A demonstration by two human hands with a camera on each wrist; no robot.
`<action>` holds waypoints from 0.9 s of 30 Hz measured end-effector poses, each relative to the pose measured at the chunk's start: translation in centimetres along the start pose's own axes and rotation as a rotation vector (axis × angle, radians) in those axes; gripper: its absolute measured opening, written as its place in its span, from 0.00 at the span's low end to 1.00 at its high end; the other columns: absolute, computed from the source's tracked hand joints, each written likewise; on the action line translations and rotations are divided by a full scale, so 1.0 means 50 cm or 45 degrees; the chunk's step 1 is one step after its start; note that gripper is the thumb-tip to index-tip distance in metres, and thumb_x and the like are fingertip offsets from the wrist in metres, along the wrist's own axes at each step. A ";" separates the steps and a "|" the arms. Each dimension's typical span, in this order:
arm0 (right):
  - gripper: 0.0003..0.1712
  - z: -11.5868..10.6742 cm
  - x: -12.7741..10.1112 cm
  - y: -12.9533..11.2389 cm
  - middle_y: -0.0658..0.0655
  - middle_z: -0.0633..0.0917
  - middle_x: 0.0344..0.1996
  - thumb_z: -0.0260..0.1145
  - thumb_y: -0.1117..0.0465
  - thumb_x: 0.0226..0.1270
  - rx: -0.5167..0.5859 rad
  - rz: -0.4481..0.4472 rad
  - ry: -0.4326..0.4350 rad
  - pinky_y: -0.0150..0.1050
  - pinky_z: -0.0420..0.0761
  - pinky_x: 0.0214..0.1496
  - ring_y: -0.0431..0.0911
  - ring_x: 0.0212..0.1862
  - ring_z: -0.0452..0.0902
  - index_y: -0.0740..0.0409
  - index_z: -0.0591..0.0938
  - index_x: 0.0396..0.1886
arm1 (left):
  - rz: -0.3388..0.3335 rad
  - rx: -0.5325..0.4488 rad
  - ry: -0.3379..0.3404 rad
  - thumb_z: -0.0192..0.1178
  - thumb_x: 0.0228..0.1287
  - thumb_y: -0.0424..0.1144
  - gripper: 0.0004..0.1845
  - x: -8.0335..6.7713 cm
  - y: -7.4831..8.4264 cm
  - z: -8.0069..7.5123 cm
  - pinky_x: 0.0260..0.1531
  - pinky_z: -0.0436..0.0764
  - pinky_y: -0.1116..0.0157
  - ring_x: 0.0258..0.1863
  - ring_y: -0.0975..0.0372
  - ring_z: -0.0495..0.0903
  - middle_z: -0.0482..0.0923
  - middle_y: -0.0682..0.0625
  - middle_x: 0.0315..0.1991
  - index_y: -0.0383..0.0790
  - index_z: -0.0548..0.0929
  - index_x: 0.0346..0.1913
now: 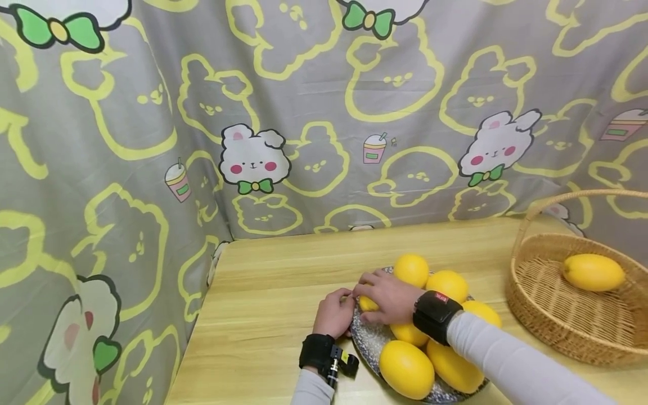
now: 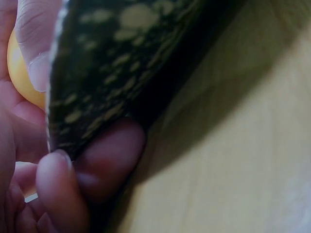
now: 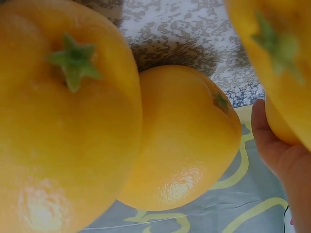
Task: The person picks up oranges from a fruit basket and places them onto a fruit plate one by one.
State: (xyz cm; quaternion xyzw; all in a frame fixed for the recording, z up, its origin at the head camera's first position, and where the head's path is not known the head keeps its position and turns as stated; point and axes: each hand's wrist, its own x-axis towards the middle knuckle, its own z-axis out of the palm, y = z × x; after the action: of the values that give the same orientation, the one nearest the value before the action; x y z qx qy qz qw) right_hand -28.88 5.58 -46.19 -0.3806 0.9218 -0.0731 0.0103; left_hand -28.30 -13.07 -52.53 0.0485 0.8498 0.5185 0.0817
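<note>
A round speckled grey plate [image 1: 368, 344] on the table carries several large yellow fruits [image 1: 407, 369]. My left hand [image 1: 334, 313] pinches the plate's left rim; in the left wrist view its fingertips lie against the edge and under the dark, flecked underside [image 2: 114, 63]. Across the plate reaches my right hand [image 1: 391, 298], its fingers curled over a yellow fruit [image 1: 368, 304] close to the left hand. That fruit is mostly covered by the hand. Fruits with green star-shaped stem ends [image 3: 75, 60] fill the right wrist view, and fingers [image 3: 278, 150] show at its right side.
To the right stands a wicker basket [image 1: 544, 323] with a tall handle and one yellow fruit [image 1: 593, 272] inside. The light wooden table [image 1: 263, 315] meets a grey curtain [image 1: 314, 84] with cartoon prints at the back and left.
</note>
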 end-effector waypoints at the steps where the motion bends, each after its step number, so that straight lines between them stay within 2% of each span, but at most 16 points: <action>1: 0.24 -0.001 0.000 0.000 0.52 0.81 0.56 0.69 0.43 0.71 0.002 0.000 0.000 0.52 0.81 0.62 0.52 0.58 0.76 0.47 0.81 0.61 | 0.000 -0.002 0.001 0.52 0.80 0.45 0.15 0.000 0.002 0.000 0.09 0.76 0.68 0.05 0.66 0.70 0.77 0.54 0.14 0.46 0.86 0.58; 5: 0.24 -0.003 -0.001 0.000 0.52 0.81 0.55 0.70 0.44 0.70 0.006 0.009 0.008 0.52 0.81 0.62 0.52 0.57 0.76 0.47 0.82 0.61 | 0.016 -0.006 -0.002 0.52 0.80 0.46 0.15 0.002 0.005 -0.001 0.09 0.76 0.68 0.06 0.66 0.70 0.78 0.54 0.15 0.46 0.86 0.57; 27: 0.23 0.001 -0.001 -0.001 0.52 0.81 0.55 0.70 0.45 0.70 0.022 0.028 0.004 0.53 0.81 0.63 0.53 0.58 0.77 0.47 0.82 0.60 | -0.011 -0.002 0.014 0.53 0.80 0.47 0.16 -0.003 0.003 -0.001 0.09 0.75 0.68 0.05 0.66 0.69 0.75 0.54 0.14 0.46 0.86 0.57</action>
State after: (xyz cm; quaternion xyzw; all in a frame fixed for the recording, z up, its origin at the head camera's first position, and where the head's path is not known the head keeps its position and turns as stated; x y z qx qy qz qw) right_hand -28.80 5.57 -46.21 -0.3701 0.9253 -0.0817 0.0130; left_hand -28.17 -13.05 -52.37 0.0418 0.8501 0.5190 0.0794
